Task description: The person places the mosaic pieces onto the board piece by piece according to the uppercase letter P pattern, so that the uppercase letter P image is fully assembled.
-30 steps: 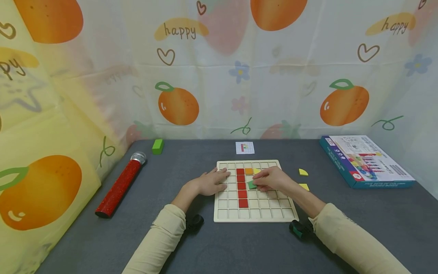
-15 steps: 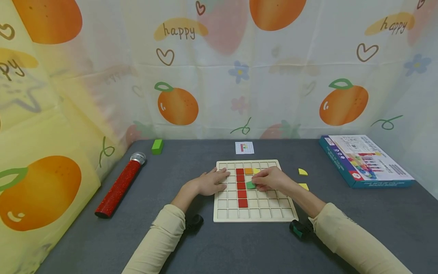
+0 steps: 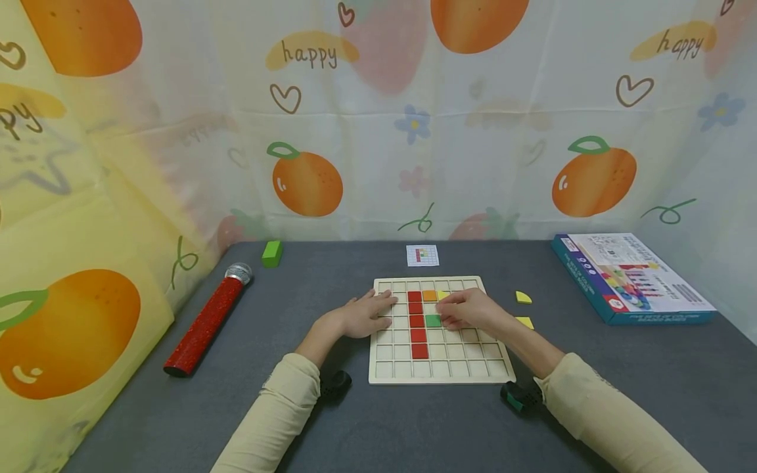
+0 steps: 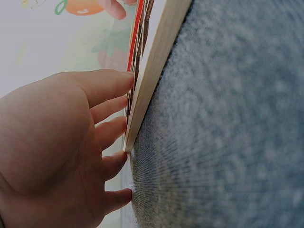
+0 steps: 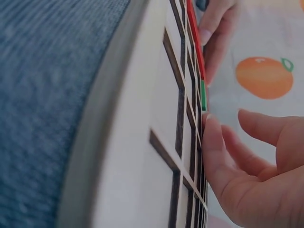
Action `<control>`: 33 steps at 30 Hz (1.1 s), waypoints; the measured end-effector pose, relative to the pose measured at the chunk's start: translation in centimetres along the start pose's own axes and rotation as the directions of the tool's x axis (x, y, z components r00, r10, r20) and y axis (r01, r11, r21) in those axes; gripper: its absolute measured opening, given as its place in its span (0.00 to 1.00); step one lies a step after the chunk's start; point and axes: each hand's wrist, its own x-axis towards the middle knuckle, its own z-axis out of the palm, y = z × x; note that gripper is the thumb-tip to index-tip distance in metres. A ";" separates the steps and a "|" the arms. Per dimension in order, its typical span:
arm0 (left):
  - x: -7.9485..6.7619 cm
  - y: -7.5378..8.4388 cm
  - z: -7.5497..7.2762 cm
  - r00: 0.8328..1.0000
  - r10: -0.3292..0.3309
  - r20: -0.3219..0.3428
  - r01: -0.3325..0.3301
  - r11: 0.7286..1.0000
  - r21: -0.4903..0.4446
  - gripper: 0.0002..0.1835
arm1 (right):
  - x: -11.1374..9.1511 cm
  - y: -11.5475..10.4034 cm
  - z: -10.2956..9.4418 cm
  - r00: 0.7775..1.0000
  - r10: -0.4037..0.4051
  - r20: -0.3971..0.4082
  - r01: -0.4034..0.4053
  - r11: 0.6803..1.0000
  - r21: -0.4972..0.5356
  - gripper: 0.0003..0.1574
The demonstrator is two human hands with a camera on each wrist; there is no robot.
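A square grid board lies on the table, with red tiles forming a column. An orange tile and a partly covered yellow tile sit right of the column's top. Beside the column's middle, a green tile lies flat in a cell. My right hand is just right of this tile. In the right wrist view one fingertip touches the board close to the green tile, and another digit stands apart. My left hand rests with spread fingers on the board's left edge.
Two yellow pieces lie right of the board. A small patterned card is behind it. A game box stands at the back right, a red microphone at the left, and a green block at the back left.
The green tile was tilted in my right fingers; it moved slightly left and now lies flat in its cell, let go. My left hand has stayed put.
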 end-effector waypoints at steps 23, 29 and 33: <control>0.0 -0.1 0.0 1.000 -0.016 -0.005 0.016 1.000 0.000 0.30 | -1.1 1.2 -5.0 0.990 -0.044 0.132 0.008 0.965 0.264 0.31; 0.1 -0.2 0.1 1.000 -0.015 -0.005 0.015 1.000 0.008 0.30 | -1.5 1.2 -6.5 0.993 -0.061 0.103 0.016 0.920 0.392 0.34; 0.1 -0.3 0.2 1.000 -0.010 -0.006 0.010 1.000 0.009 0.30 | -1.5 1.3 -7.2 0.995 -0.060 0.081 0.018 0.896 0.444 0.37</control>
